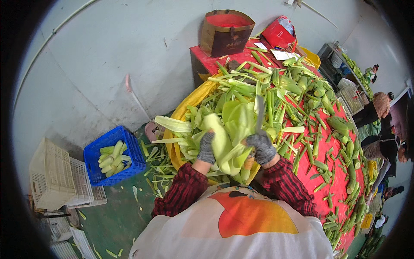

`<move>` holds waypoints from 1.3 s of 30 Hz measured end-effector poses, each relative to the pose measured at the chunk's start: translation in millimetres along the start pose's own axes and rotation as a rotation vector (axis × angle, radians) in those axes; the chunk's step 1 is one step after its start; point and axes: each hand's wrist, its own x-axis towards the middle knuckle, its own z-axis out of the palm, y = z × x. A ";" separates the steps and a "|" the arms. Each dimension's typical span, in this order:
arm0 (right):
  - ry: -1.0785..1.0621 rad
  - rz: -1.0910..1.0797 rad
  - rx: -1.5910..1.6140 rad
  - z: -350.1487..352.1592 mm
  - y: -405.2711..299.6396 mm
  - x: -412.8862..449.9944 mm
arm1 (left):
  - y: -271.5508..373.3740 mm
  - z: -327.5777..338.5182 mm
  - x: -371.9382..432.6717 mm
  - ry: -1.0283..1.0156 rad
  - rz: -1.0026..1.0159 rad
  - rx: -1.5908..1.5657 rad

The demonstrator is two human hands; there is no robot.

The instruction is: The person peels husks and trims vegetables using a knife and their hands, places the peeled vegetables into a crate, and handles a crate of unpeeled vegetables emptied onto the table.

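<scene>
My left hand point(207, 147), in a grey knit glove, grips an ear of corn point(217, 134) with pale green husk around it. Loosened husk leaves point(237, 119) fan out, blurred, between my hands. In my gloved right hand point(261, 147) is a knife, its blade point(259, 113) pointing away from me; the fingers also touch the husk leaves, and whether they pinch them is not clear. Below both hands, husks heap up in a yellow sack point(174, 149) with its mouth spread wide. Unhusked ears of corn point(318, 90) and cut husk pieces lie on the red-covered table point(318, 197).
A blue plastic crate point(137, 160) with several husked ears stands on the green floor at the left, beside stacked white crates point(53, 174). A brown bag point(226, 35) and a red bag point(278, 32) stand at the table's far end. Several people point(381, 105) are at the far right.
</scene>
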 end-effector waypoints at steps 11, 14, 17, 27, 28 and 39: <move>0.657 0.439 0.154 -35.1 64.6 13.7 | 86.5 -27.4 25.6 0.238 0.314 -0.391; 0.470 0.671 -0.192 -66.6 129.5 31.4 | 69.5 -3.4 16.6 -0.077 0.177 -0.377; 0.133 0.755 -0.920 -54.4 65.7 54.5 | 65.4 -7.8 17.6 -0.353 0.163 -0.227; 0.026 0.419 -0.009 15.6 -4.0 63.6 | 34.9 39.8 22.4 -0.198 0.612 1.239; 0.083 0.350 -0.096 12.1 -1.5 56.5 | 29.9 46.4 19.0 -0.176 0.628 1.275; 0.571 0.195 0.365 -41.9 -0.2 -4.4 | 32.6 46.4 16.4 -0.505 0.369 1.546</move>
